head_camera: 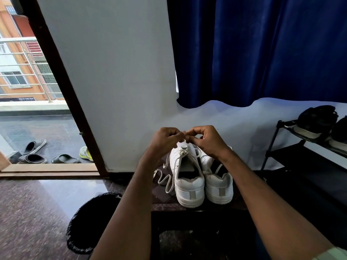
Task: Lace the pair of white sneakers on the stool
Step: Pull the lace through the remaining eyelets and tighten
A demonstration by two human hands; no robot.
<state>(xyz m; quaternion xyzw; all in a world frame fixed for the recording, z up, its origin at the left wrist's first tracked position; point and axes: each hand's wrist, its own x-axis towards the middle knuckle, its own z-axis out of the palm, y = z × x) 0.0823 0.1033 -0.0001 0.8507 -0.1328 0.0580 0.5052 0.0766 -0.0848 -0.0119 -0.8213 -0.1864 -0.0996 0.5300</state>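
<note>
head view: both white sneakers [203, 182] stand heels-near on the stool [161, 196]. left hand [166, 139] and right hand [205, 140] pinch the lace [165, 182] above the left sneaker's toe; lacing looks barely begun, the right sneaker's state unclear.

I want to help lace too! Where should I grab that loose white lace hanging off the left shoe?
Pinch the loose lace near its free end, coming from the left. It loops on the stool beside the left sneaker, away from both hands.
</note>
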